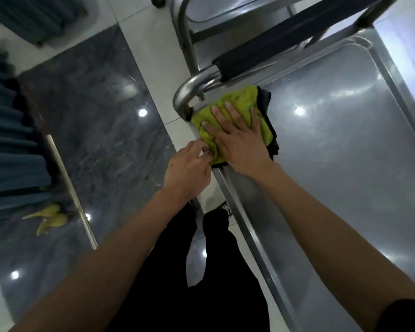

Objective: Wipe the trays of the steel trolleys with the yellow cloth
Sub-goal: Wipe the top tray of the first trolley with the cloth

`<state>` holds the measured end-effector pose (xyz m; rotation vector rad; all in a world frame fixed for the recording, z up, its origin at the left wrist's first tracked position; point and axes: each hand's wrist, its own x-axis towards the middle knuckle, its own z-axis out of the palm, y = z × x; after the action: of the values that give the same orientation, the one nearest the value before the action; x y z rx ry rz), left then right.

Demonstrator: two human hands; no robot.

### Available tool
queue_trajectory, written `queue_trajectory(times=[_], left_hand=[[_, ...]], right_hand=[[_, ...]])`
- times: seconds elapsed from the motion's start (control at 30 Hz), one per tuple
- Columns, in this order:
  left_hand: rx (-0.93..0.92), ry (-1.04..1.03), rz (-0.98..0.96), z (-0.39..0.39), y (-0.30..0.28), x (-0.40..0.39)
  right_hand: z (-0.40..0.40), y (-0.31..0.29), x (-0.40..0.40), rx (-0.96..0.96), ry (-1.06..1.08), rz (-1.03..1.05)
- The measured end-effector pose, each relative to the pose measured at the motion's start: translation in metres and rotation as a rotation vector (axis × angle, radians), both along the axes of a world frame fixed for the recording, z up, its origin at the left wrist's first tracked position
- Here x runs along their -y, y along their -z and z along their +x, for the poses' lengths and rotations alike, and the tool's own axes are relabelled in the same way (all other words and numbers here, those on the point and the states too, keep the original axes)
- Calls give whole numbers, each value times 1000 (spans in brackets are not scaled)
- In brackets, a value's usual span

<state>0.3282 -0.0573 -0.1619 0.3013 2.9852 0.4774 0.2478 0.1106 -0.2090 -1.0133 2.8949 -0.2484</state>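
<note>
Head view looks down on the yellow cloth, lying at the near-left corner of the top tray of a steel trolley, just beside the curved tube of its handle. The right hand lies flat on the cloth with fingers straight and spread, pressing it down; the left hand has its fingers curled at the cloth's near edge by the tray rim, apparently pinching it, though the exact hold is hard to tell. The cloth looks soft, light and nubbly, folded over a dark underside, so it should bunch easily and is best driven under a flat palm. The tray is smooth, glossy metal with a raised rim and rounded corners, likely slippery. A second trolley stands farther off.
</note>
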Motion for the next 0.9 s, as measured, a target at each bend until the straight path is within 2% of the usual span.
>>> queue_trajectory(times=[0.2, 0.37, 0.63, 0.9], left_hand=[[-13, -15, -108, -3, -4, -10], [36, -32, -158, -9, -9, -16], [105, -34, -235, -28, -10, -26], [0, -4, -129, -50, 3, -60]], right_hand=[[-7, 3, -8, -31, 9, 1], [-16, 2, -28, -61, 131, -47], [-49, -4, -77, 23, 262, 13], [-35, -1, -62, 22, 275, -34]])
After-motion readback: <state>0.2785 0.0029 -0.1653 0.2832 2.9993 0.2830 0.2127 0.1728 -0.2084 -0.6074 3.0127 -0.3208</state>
